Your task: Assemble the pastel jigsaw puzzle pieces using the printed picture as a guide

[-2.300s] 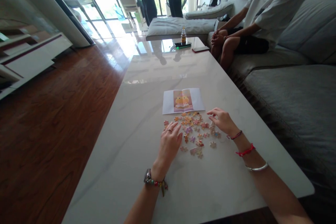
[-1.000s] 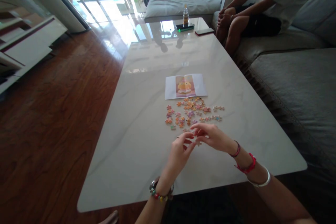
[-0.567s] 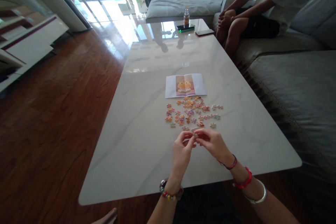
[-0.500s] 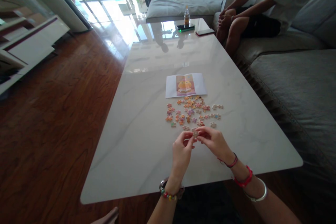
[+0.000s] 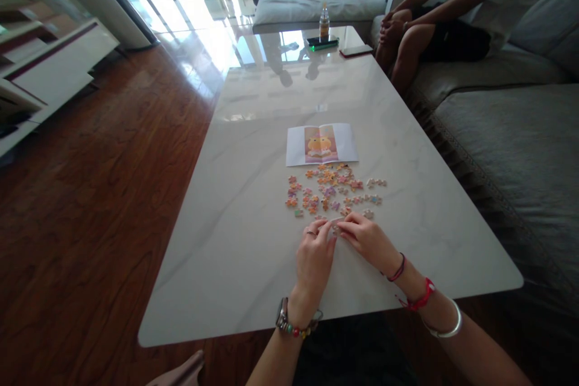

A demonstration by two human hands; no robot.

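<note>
My left hand (image 5: 313, 258) and my right hand (image 5: 367, 238) meet fingertip to fingertip low over the white marble table (image 5: 253, 193). Both pinch small jigsaw pieces (image 5: 335, 228) held together between them, close to the tabletop. Just beyond my fingers lies a scatter of several loose puzzle pieces (image 5: 332, 191), orange, pink and pale. Behind the scatter lies a printed picture sheet (image 5: 321, 143) showing an orange cartoon figure. My left wrist wears a watch and beads; my right wrist wears red cords and a silver bangle.
At the table's far end stand a small bottle (image 5: 324, 14), a dark phone (image 5: 322, 43) and a second phone (image 5: 356, 50). A person in a white shirt (image 5: 452, 6) sits on the grey sofa (image 5: 511, 132) to the right. Wooden floor lies left.
My hands left the scatter, drew back toward me and came together, each pinching a piece. They have since lowered to the tabletop, still joined at the fingertips.
</note>
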